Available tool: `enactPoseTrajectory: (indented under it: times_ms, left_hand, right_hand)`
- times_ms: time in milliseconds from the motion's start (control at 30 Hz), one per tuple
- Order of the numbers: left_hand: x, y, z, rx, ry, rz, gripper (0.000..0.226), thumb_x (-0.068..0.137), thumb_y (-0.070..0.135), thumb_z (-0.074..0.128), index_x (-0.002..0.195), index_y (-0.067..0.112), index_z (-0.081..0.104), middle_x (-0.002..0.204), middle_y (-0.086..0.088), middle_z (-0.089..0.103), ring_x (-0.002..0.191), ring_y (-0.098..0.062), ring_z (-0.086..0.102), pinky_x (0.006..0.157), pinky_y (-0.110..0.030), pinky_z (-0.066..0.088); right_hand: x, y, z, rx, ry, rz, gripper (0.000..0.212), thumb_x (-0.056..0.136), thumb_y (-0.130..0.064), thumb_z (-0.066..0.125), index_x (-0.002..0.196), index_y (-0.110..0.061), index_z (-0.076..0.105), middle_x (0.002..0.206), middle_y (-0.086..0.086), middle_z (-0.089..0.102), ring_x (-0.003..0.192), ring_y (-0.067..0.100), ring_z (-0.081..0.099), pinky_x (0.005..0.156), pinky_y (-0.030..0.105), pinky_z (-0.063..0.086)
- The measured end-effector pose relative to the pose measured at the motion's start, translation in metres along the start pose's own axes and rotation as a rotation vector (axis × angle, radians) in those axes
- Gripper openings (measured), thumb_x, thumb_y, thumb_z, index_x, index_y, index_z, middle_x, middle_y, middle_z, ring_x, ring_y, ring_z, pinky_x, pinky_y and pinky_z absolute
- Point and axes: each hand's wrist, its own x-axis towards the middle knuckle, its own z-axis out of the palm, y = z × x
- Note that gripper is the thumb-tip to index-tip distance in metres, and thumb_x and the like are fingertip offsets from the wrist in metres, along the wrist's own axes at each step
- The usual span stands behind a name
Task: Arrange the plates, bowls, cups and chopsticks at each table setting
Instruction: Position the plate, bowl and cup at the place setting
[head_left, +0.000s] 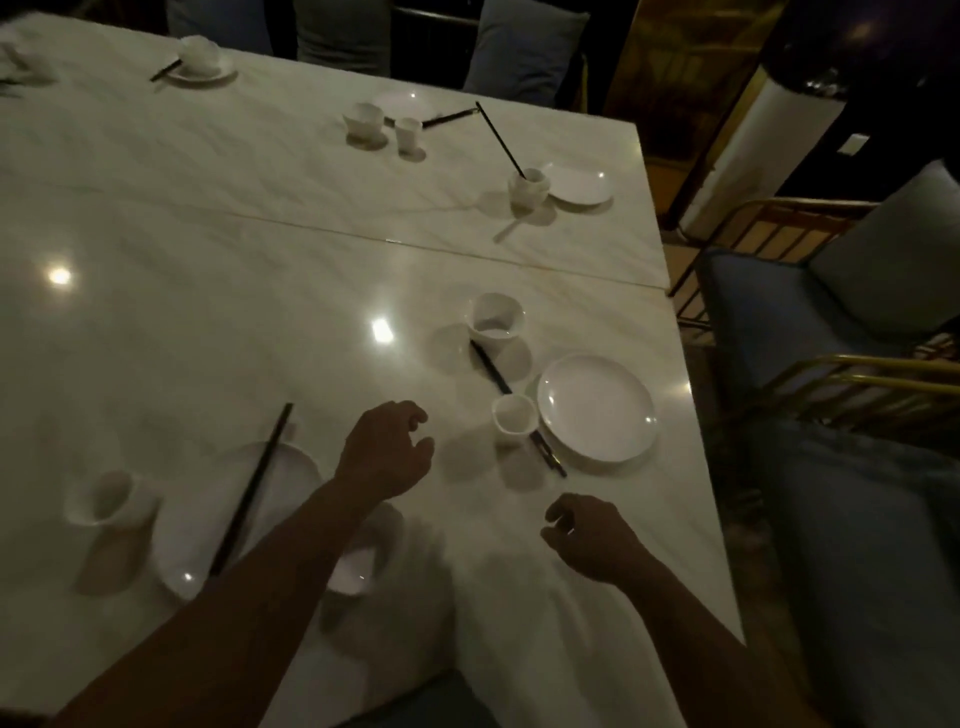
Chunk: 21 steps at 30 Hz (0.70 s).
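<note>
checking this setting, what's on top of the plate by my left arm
Dark chopsticks lie slanted across the plate, their far end reaching past its rim. The left forearm covers the plate's near right part, so anything lying there is hidden.

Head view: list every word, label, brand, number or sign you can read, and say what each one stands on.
None: no text can be read anywhere in this view.
The plate, cup, bowl and chopsticks show no print that can be made out in the dim light.
The small pale panel at the far right is too small and blurred to tell whether it bears writing.
</note>
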Motion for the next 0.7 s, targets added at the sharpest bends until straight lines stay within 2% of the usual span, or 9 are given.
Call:
enactPoseTrajectory:
  times_ms: [200, 300, 500, 633, 700]
  left_hand:
    - [-0.016, 0.068, 0.053, 0.022, -0.003, -0.104, 0.045, 0.076, 0.034, 0.071, 0.116, 0.017, 0.061, 0.104, -0.004, 0.064, 0.093, -0.021, 0.061, 0.083, -0.031, 0.049]
    - [-0.014, 0.086, 0.068, 0.005, -0.018, -0.158, 0.052, 0.076, 0.035, 0.071, 0.123, 0.019, 0.056, 0.115, -0.004, 0.058, 0.101, -0.022, 0.059, 0.087, -0.035, 0.051]
    - [0.023, 0.102, 0.093, -0.003, 0.019, -0.129, 0.07, 0.071, 0.034, 0.073, 0.133, 0.022, 0.044, 0.128, -0.005, 0.046, 0.111, -0.028, 0.055, 0.089, -0.041, 0.051]
    - [0.05, 0.098, 0.118, -0.021, 0.002, -0.152, 0.085, 0.066, 0.035, 0.073, 0.141, 0.023, 0.035, 0.141, -0.003, 0.035, 0.121, -0.029, 0.048, 0.095, -0.044, 0.049]
    - [0.055, 0.101, 0.128, -0.036, -0.011, -0.164, 0.084, 0.065, 0.032, 0.073, 0.14, 0.024, 0.036, 0.14, -0.001, 0.036, 0.119, -0.028, 0.05, 0.094, -0.044, 0.049]
  right_hand:
    - [-0.003, 0.102, -0.047, -0.113, 0.007, -0.008, 0.029, 0.087, -0.036, 0.065, 0.112, -0.021, 0.065, 0.094, -0.007, 0.062, 0.088, 0.01, 0.058, 0.079, 0.024, 0.05]
    - [0.009, 0.126, -0.065, -0.159, 0.0, -0.04, 0.032, 0.09, -0.035, 0.064, 0.117, -0.019, 0.063, 0.107, 0.0, 0.066, 0.096, 0.014, 0.06, 0.085, 0.027, 0.051]
    - [0.045, 0.124, -0.09, -0.262, 0.074, -0.113, 0.042, 0.09, -0.035, 0.061, 0.129, -0.021, 0.055, 0.121, 0.002, 0.059, 0.108, 0.018, 0.058, 0.091, 0.032, 0.051]
    - [0.079, 0.111, -0.107, -0.327, 0.125, -0.235, 0.047, 0.09, -0.029, 0.063, 0.134, -0.019, 0.051, 0.131, 0.007, 0.055, 0.117, 0.026, 0.055, 0.099, 0.04, 0.049]
    - [0.095, 0.108, -0.111, -0.333, 0.128, -0.261, 0.046, 0.09, -0.031, 0.063, 0.133, -0.02, 0.051, 0.131, 0.006, 0.053, 0.115, 0.025, 0.054, 0.098, 0.041, 0.049]
